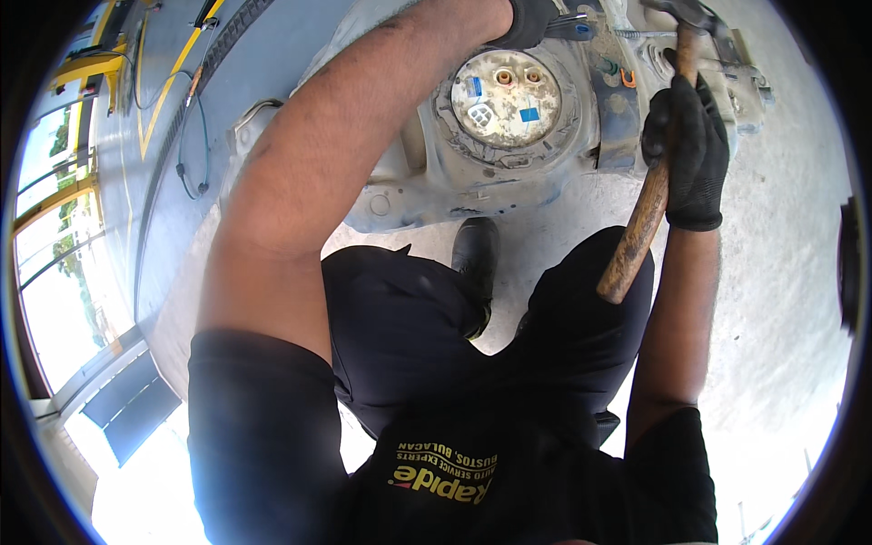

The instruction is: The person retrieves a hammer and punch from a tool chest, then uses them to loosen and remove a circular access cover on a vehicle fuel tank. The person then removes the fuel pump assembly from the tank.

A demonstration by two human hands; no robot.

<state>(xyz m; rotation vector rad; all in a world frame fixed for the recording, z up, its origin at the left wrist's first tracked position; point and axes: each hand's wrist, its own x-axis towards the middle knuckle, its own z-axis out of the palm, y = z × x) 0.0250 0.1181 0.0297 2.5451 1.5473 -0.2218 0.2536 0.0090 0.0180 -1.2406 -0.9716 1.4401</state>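
Note:
My right hand (692, 150), in a black glove, is closed around the wooden handle of a hammer (640, 227). The hammer's metal head (681, 11) is up at the top edge, and the handle's butt hangs over my right knee. My left hand (527, 23), also gloved in black, is closed on a hand tool (570, 27) whose grey-and-blue end sticks out to the right; its kind does not show. Below that hand lies a grimy fuel tank (427, 202). A round, dirty cover (509, 100) with two brownish ports is set in its top.
An orange clip (628, 78) and a metal spring or rod (640, 34) lie at the tank's right side. A dark hose or cable (202, 104) runs along the blue-grey floor at left, near yellow metal frames (86, 68). My boot (474, 259) stands close to the tank.

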